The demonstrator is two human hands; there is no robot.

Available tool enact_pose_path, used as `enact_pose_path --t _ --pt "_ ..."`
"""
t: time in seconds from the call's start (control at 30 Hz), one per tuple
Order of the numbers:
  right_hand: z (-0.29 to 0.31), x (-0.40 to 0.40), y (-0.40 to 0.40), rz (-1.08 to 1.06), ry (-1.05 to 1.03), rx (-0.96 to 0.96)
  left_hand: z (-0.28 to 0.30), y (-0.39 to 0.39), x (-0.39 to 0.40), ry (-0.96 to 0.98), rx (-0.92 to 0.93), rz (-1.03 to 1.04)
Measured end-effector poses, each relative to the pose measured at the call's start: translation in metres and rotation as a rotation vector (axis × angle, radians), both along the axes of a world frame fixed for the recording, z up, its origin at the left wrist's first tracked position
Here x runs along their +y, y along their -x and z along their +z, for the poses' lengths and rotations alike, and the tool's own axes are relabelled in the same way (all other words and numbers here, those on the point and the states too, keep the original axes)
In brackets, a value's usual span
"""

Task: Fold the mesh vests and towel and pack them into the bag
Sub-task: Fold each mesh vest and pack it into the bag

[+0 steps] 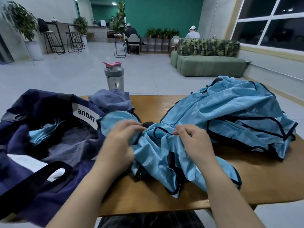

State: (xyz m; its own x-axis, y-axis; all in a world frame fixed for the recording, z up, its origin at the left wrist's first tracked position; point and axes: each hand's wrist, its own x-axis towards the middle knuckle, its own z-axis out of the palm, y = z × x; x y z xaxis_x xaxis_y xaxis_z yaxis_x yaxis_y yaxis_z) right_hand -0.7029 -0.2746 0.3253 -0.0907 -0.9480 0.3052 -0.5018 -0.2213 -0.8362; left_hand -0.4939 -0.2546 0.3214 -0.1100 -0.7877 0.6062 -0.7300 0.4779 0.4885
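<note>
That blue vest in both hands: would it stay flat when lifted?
Probably not. The blue vest bunches where the left hand and right hand grip it, so it looks floppy. Its sheen suggests slippery fabric, and the thin mesh looks light.

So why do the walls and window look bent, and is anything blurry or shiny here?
Head view: the wide-angle lens bows the window frame and the table edge. The bag strap at bottom left is soft and smeared. The blue vests catch a sheen from the indoor lights, and the window panes are dark. Both hands, left and right, look fairly sharp.
</note>
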Motion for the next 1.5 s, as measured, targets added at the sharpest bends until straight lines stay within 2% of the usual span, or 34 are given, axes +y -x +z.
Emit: enact_pose_path --t 0.07,0.1,0.2,0.23,0.33,0.4,0.5,0.6,0.7,0.77,0.87,0.93,1.03,1.17,1.23,1.27,1.33,1.37,1.4,1.43,1.5 --pt "0.005 0.003 -0.004 0.034 0.007 -0.044 -0.008 0.014 0.0 -0.269 -0.07 -0.209" --pt "0.007 0.004 -0.006 0.047 0.001 -0.052 -0.017 0.02 -0.001 -0.34 -0.163 -0.217" --pt "0.008 0.006 -0.007 0.063 -0.032 -0.082 -0.042 0.028 -0.006 -0.513 -0.518 -0.05" --pt "0.006 0.005 -0.005 0.063 -0.049 -0.077 -0.046 0.029 -0.008 -0.54 -0.566 -0.007" --pt "-0.002 0.0 0.001 0.094 -0.122 -0.015 -0.048 0.027 -0.011 -0.497 -0.532 0.055" --pt "-0.009 -0.002 0.003 0.147 -0.227 0.18 -0.046 0.022 -0.01 -0.412 -0.422 0.064" --pt "-0.019 -0.003 0.005 0.212 -0.397 0.497 -0.036 0.013 -0.01 -0.325 -0.052 0.072" --pt "-0.033 -0.005 0.007 0.226 -0.468 0.552 -0.017 -0.004 -0.016 -0.267 0.297 0.201" --pt "-0.043 -0.009 0.006 0.176 -0.378 0.613 0.005 -0.018 -0.021 -0.265 0.74 0.207" --pt "-0.039 -0.007 0.006 0.148 -0.307 0.543 0.017 -0.024 -0.016 -0.281 0.925 0.174" --pt "-0.032 -0.009 0.007 0.116 -0.264 0.365 0.03 -0.027 -0.009 -0.271 1.0 0.153" --pt "-0.028 -0.011 0.007 0.093 -0.268 0.127 0.036 -0.027 -0.006 -0.266 1.013 0.153" --pt "-0.017 -0.015 0.009 0.079 -0.36 -0.346 0.042 -0.027 -0.004 -0.272 1.085 0.144" --pt "-0.004 -0.015 0.017 0.148 -0.391 -0.458 0.039 -0.029 -0.008 -0.216 1.206 0.09" --pt "-0.004 -0.011 0.02 0.188 -0.408 -0.577 0.031 -0.033 -0.013 -0.19 1.13 0.003" --pt "-0.001 -0.007 0.018 0.171 -0.429 -0.674 0.025 -0.035 -0.015 -0.194 0.978 -0.002" --pt "0.001 -0.007 0.014 0.06 -0.408 -0.858 0.015 -0.033 -0.015 -0.193 0.378 0.14" --pt "0.0 -0.008 0.012 -0.009 -0.365 -0.831 0.009 -0.03 -0.014 -0.191 0.068 0.218" --pt "-0.001 -0.009 0.01 -0.071 -0.326 -0.699 0.004 -0.025 -0.011 -0.216 -0.191 0.237" --pt "-0.002 -0.008 0.01 -0.105 -0.288 -0.498 0.001 -0.019 -0.008 -0.301 -0.366 0.202" --pt "-0.003 -0.003 0.009 -0.095 -0.226 -0.149 -0.013 -0.006 -0.004 -0.53 -0.518 0.114"
